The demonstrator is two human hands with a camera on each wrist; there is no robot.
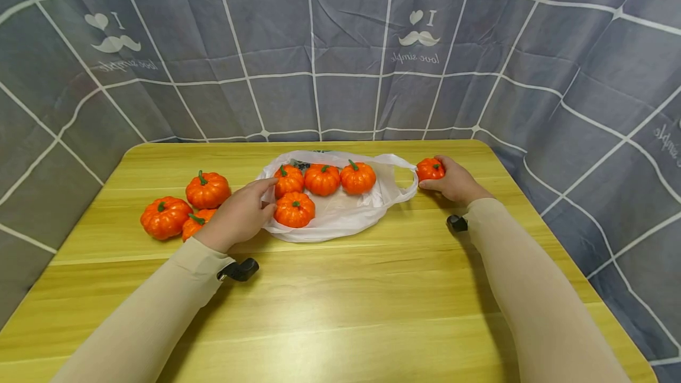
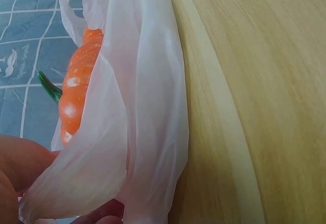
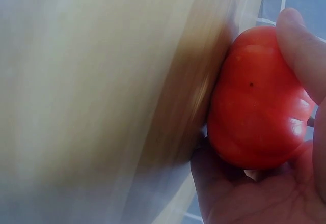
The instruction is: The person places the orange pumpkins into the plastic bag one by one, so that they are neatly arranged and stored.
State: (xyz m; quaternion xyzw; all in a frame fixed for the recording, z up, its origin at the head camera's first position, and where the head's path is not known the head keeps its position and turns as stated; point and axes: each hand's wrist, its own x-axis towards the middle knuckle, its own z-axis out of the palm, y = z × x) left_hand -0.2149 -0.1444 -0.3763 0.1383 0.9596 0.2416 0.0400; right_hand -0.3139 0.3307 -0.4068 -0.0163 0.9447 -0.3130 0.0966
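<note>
A white plastic bag [image 1: 340,224] lies spread on the table with several small orange pumpkins [image 1: 322,180] on it. At its left edge my left hand [image 1: 239,214] pinches the thin plastic [image 2: 127,127] between thumb and fingers. One green-stemmed pumpkin [image 2: 76,91] shows just behind that plastic in the left wrist view. Beyond the bag's right handle, my right hand [image 1: 459,181] grips another pumpkin [image 1: 430,169]. Its thumb and fingers curl round the pumpkin [image 3: 260,102] in the right wrist view, close to the tabletop.
Three more pumpkins [image 1: 166,217] sit to the left of the bag, one partly hidden by my left hand. All stand on a wooden table [image 1: 340,300]. A grey checked curtain [image 1: 340,46] hangs behind the table and along its sides.
</note>
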